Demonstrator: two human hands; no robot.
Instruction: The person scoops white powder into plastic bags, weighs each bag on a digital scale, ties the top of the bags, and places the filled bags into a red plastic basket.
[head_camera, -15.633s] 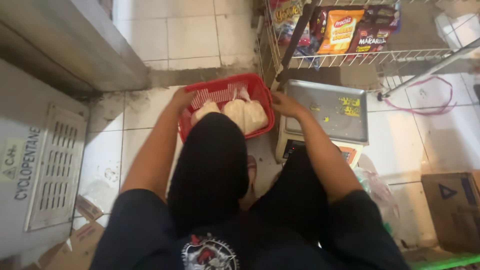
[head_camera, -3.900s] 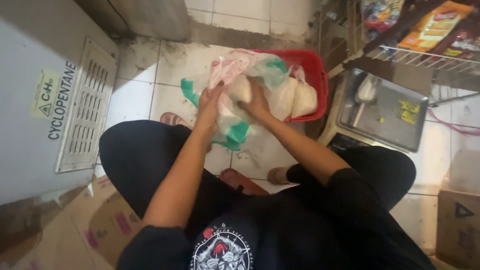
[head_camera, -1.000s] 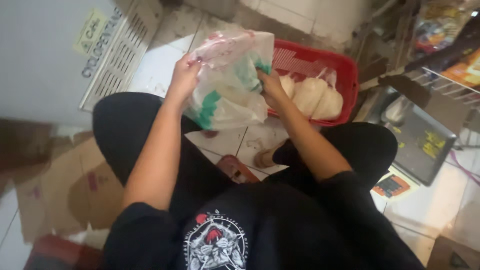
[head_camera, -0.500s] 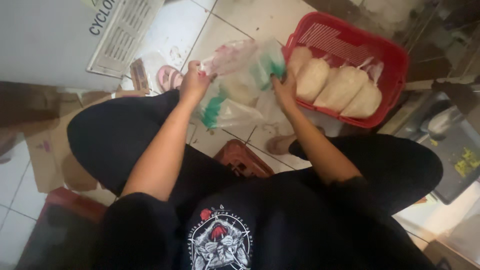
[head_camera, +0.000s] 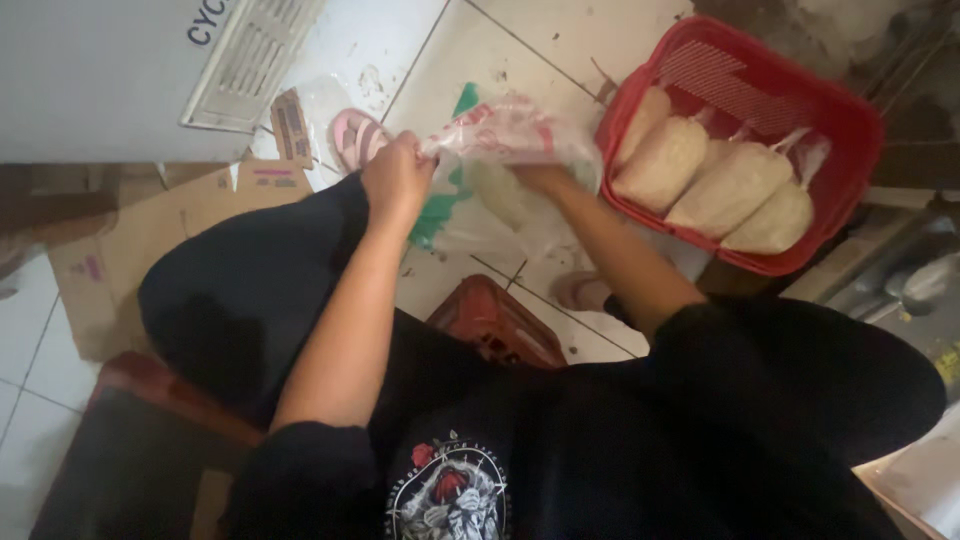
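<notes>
The person sits low, knees wide apart, so there is room between the legs to work over the tiled floor (head_camera: 520, 40). A thin plastic bag (head_camera: 510, 160), clear with red and green print, hangs in the air there, just above the floor and close to the red basket (head_camera: 850, 130).

The left hand (head_camera: 397, 180) pinches the edge of the bag. Its grip is shut tight on the plastic, fingers curled into a fist with the bag's rim bunched inside. It pulls that side up and out, I think to keep the mouth of the bag wide.

The right hand (head_camera: 540, 180) is at the other side of the bag, partly tucked into or behind the plastic. Most of its fingers are hidden, so I cannot tell how far they are closed or just what they hold. A pale lump shows through the bag near it.

The red basket sits on the floor just to the right of the bag, within easy reach. In it lie several pale packets (head_camera: 730, 185) side by side, each in its own clear wrap.

A pink sandal (head_camera: 355, 135) is on the floor just beside the left hand. Flat cardboard (head_camera: 110, 260) lies under the left leg. A grey machine with a vent (head_camera: 255, 60) stands at the top left.
</notes>
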